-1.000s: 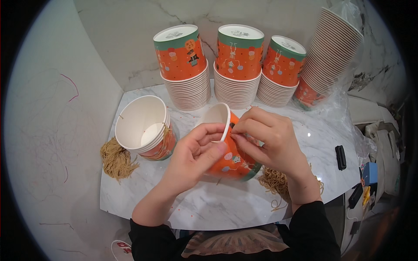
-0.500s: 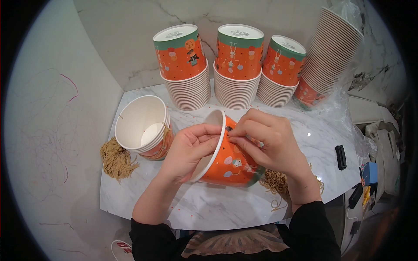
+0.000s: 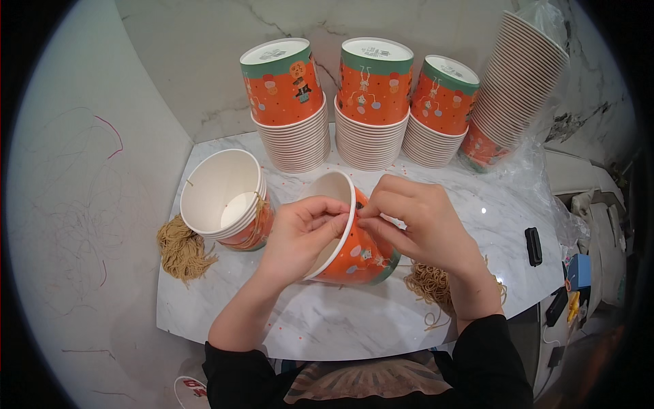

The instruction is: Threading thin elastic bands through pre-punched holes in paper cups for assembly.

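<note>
An orange paper bucket (image 3: 361, 255) with a white rim and a green base band lies tilted over the table, its opening turned to the left. My left hand (image 3: 300, 235) grips it at the rim, with the fingertips reaching inside. Just outside the rim, my right hand (image 3: 426, 221) is pinched closed against the orange wall; what sits between its fingertips is too small to make out. Below the right wrist lies a bundle of tan cords (image 3: 429, 283), partly covered by the forearm.
Several nested buckets (image 3: 255, 235) with tan cord on their side stand at the left, beside another tan cord bundle (image 3: 182, 252). Upside-down bucket stacks (image 3: 293, 140) line the back. A tall stack (image 3: 521, 75) in clear plastic leans at the right, behind a black object (image 3: 533, 247).
The bucket has tipped so that more of its inside shows, and its green base has shifted left. My right fingertips stay at the wall near the rim.
</note>
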`<action>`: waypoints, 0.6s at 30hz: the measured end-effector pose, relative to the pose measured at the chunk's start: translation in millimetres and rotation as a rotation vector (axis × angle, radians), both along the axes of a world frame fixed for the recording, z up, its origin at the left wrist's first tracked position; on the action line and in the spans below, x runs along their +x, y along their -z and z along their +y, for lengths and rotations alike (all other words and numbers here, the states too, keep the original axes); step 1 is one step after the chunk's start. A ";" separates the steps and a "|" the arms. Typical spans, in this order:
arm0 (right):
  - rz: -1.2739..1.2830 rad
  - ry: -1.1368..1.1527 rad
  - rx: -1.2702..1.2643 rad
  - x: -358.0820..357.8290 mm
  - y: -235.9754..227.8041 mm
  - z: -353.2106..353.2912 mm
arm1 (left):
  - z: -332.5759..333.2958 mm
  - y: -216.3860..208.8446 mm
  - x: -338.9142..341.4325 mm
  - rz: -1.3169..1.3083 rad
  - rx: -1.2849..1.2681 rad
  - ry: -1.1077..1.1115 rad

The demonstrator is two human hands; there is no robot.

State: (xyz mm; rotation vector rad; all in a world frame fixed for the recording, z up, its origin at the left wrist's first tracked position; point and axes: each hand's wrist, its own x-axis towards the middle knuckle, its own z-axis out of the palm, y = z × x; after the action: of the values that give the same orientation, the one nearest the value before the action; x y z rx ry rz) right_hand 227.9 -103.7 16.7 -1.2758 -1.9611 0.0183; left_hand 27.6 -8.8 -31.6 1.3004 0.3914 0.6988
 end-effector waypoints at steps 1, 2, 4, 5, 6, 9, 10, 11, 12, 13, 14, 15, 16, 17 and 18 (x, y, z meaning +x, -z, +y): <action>-0.013 -0.003 -0.026 0.6 0.0 -0.2 | -0.6 0.2 1.1 0.033 -0.010 0.014; -0.026 -0.007 -0.052 1.2 -0.2 -0.4 | -1.3 0.1 1.9 0.067 -0.019 0.028; -0.043 -0.007 -0.066 4.5 -1.1 -0.5 | -6.8 -6.3 1.8 0.189 0.246 -0.050; -0.062 -0.006 -0.081 6.3 -1.2 -0.3 | -10.0 -10.0 2.2 0.309 0.511 -0.127; -0.061 -0.003 -0.082 7.3 -0.7 0.2 | -13.1 -12.9 3.0 0.309 0.512 -0.124; -0.062 0.010 -0.052 7.5 -0.6 1.2 | -18.8 -19.0 4.7 0.392 1.003 -0.353; -0.068 0.013 -0.054 7.3 -0.8 1.2 | -19.5 -19.5 5.4 0.397 1.116 -0.411; -0.074 0.016 -0.055 7.2 -1.2 1.1 | -19.8 -20.1 5.6 0.400 1.229 -0.470; -0.072 0.018 -0.053 7.4 -1.7 1.1 | -19.9 -21.1 5.3 0.400 1.232 -0.469; -0.067 0.015 -0.031 8.3 -1.8 1.0 | -19.9 -21.6 5.5 0.408 1.290 -0.463; -0.062 0.011 -0.008 9.1 -1.8 0.6 | -20.2 -22.4 5.6 0.415 1.347 -0.457; -0.060 0.013 -0.006 10.0 -2.9 -1.1 | -21.3 -23.4 5.3 0.415 1.350 -0.455; -0.081 0.020 -0.049 10.0 -4.8 -2.7 | -22.3 -24.8 2.9 0.440 1.365 -0.414; -0.100 0.028 -0.091 10.1 -6.2 -4.2 | -23.2 -25.9 0.6 0.465 1.380 -0.373; -0.094 0.026 -0.086 10.4 -6.3 -5.1 | -24.0 -26.5 -0.8 0.471 1.386 -0.372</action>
State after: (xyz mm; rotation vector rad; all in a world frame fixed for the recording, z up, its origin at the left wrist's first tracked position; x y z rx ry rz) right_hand 238.4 -108.8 23.0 -1.3803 -2.0427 0.0308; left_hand 26.8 -32.8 -5.1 2.7801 0.5545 1.0204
